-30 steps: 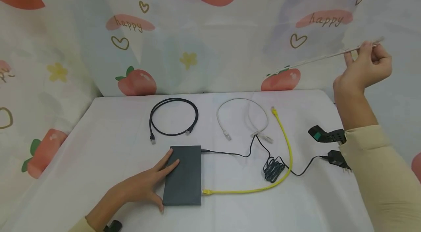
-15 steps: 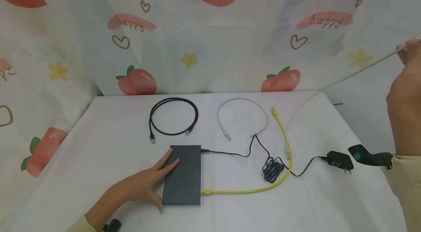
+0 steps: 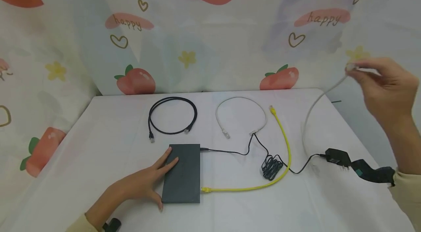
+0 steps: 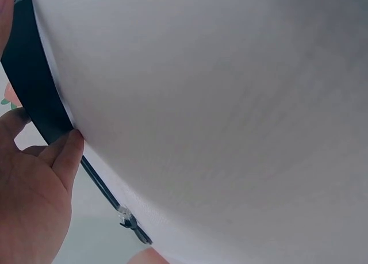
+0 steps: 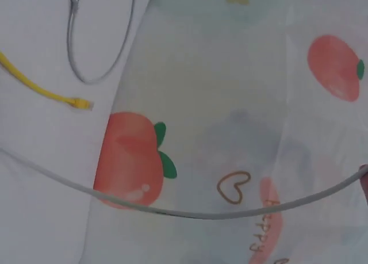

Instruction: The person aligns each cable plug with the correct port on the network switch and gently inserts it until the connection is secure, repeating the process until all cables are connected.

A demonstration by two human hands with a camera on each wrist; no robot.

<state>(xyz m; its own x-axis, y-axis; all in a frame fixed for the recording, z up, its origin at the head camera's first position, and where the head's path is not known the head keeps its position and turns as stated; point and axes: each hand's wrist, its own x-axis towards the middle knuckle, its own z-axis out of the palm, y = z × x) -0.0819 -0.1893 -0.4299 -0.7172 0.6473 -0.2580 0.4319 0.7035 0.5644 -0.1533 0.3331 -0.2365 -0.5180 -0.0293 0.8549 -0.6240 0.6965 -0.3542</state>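
In the head view my left hand (image 3: pixel 139 184) rests with spread, straight fingers on the left edge of a flat dark grey box (image 3: pixel 182 173). The thumb lies at the box's near left corner. From the left wrist, the hand (image 4: pixel 34 189) touches the edge of the same box (image 4: pixel 40 80). Raised at the right, my right hand (image 3: pixel 389 93) pinches one end of a white network cable (image 3: pixel 307 118) between thumb and fingertips. The cable hangs in a curve, its blurred lower end close to the table. Across the right wrist view stretches that cable (image 5: pixel 201 215).
A yellow network cable (image 3: pixel 243 189) runs from the box's right side; a black power cord (image 3: pixel 227 152) joins it farther back, leading to an adapter (image 3: pixel 338 157). Behind lie a coiled black cable (image 3: pixel 149 115) and a looped white cable (image 3: pixel 241 97). A printed cloth backs the table.
My right hand lifted the white cable off the looped one, swung right to the frame's edge, then came partly back and lower, turning leftward. The left hand and box stayed put.
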